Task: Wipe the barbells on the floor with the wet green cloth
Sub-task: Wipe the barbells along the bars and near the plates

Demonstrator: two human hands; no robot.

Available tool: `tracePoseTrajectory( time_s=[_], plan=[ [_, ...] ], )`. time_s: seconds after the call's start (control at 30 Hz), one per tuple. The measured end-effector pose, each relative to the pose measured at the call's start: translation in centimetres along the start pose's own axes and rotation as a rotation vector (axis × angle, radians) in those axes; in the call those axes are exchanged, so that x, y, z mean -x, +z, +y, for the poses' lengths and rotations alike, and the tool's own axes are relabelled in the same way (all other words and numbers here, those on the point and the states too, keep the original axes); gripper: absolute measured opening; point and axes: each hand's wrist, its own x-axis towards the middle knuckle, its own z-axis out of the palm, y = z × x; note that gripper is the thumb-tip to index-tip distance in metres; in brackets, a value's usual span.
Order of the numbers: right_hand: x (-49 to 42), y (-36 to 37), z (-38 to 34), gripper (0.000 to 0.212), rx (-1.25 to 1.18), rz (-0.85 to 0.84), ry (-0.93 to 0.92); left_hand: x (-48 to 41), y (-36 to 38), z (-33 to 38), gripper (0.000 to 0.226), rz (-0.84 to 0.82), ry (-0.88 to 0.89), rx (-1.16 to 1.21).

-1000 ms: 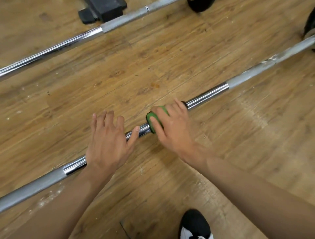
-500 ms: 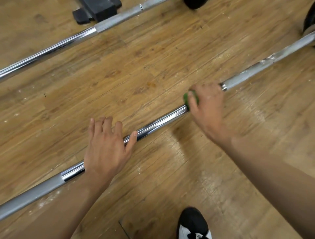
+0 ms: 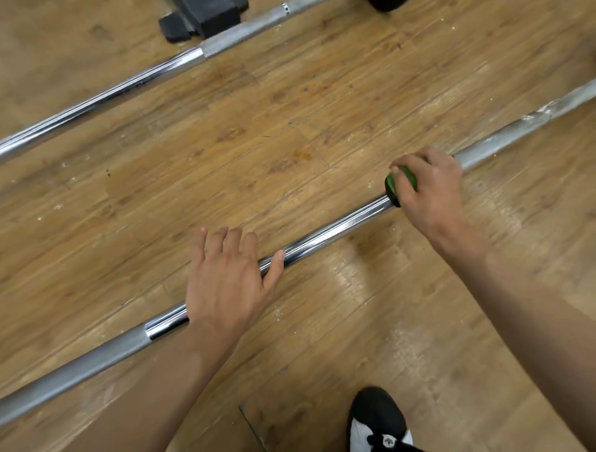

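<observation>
A long chrome barbell lies diagonally across the wooden floor, from the lower left to the upper right. My right hand grips the green cloth wrapped round the bar, where the shiny middle meets the dull grey sleeve. Only a small part of the cloth shows between my thumb and fingers. My left hand lies flat over the bar further left, fingers straight and pressing it down, thumb along the bar. A second barbell lies parallel at the upper left.
A black block sits beside the second bar at the top. A dark round object shows at the top edge. My black and white shoe stands at the bottom, right of centre. Wooden floor separates the two bars.
My right hand has slid the green cloth along the bar from beside my left hand up to the right. My left hand has stayed in place on the bar.
</observation>
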Motion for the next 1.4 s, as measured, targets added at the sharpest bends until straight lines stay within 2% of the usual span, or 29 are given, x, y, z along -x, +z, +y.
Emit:
tracePoseTrajectory(
  time_s=[0.07, 0.23, 0.3, 0.37, 0.43, 0.5, 0.57, 0.6, 0.73, 0.83, 0.9, 0.97, 1.03, 1.1, 1.2, 1.27, 1.4],
  plan=[
    [0.9, -0.2, -1.6, 0.028, 0.036, -0.048, -0.034, 0.2, 0.1, 0.2, 0.067, 0.009, 0.003, 0.015],
    [8.4, 1.3, -11.6, 0.038, -0.082, -0.185, -0.326, 0.8, 0.1, 0.5, 0.065, 0.001, 0.002, 0.023],
    [8.6, 1.3, -11.6, 0.039, -0.106, -0.192, -0.425, 1.1, 0.0, 0.7, 0.064, 0.01, 0.005, 0.036],
    [7.6, 0.9, -8.3, 0.035, -0.12, -0.176, -0.476, 1.4, 0.0, 0.9, 0.066, 0.002, 0.007, 0.047],
    [5.8, -0.1, -3.5, 0.03, -0.113, -0.058, -0.358, 1.7, 0.1, 1.0, 0.067, -0.017, 0.009, 0.042],
    [3.7, -1.6, 0.5, 0.028, -0.065, 0.03, -0.116, 2.1, 0.1, 1.2, 0.068, -0.013, 0.008, 0.038],
    [2.3, -2.6, 2.4, 0.032, -0.007, 0.024, 0.043, 2.4, 0.0, 1.6, 0.068, -0.004, -0.004, 0.038],
    [2.1, -2.6, 2.5, 0.035, 0.008, 0.009, 0.067, 2.6, 0.0, 1.8, 0.067, 0.0, -0.011, 0.041],
    [5.8, -1.8, -2.2, 0.041, -0.004, 0.01, -0.074, 3.2, -0.2, 2.3, 0.063, -0.001, -0.011, 0.043],
    [9.6, -0.7, -7.6, 0.05, -0.081, -0.079, -0.24, 3.4, -0.4, 2.6, 0.062, -0.013, 0.007, 0.029],
    [10.7, -0.2, -8.9, 0.042, -0.082, -0.118, -0.344, 3.7, -0.4, 2.7, 0.063, -0.017, 0.021, 0.022],
    [9.9, -0.3, -7.2, 0.032, -0.063, -0.119, -0.423, 3.9, -0.2, 2.7, 0.064, -0.009, 0.029, 0.021],
    [8.4, -0.8, -3.6, 0.032, -0.009, -0.071, -0.338, 4.1, 0.1, 2.6, 0.066, -0.009, 0.037, 0.021],
    [6.5, -1.7, 0.1, 0.032, 0.065, 0.01, -0.168, 4.3, 0.0, 2.7, 0.068, -0.005, 0.039, 0.023],
    [5.0, -2.5, 1.9, 0.032, 0.149, 0.031, 0.009, 4.5, 0.0, 2.9, 0.067, -0.008, 0.048, 0.026],
    [5.6, -2.3, 0.1, 0.03, 0.178, 0.019, -0.007, 4.5, -0.1, 2.9, 0.067, -0.017, 0.063, 0.029],
    [10.3, -1.0, -6.8, 0.031, 0.026, -0.109, -0.294, 4.5, -0.2, 2.9, 0.068, -0.047, 0.082, 0.03]
  ],
)
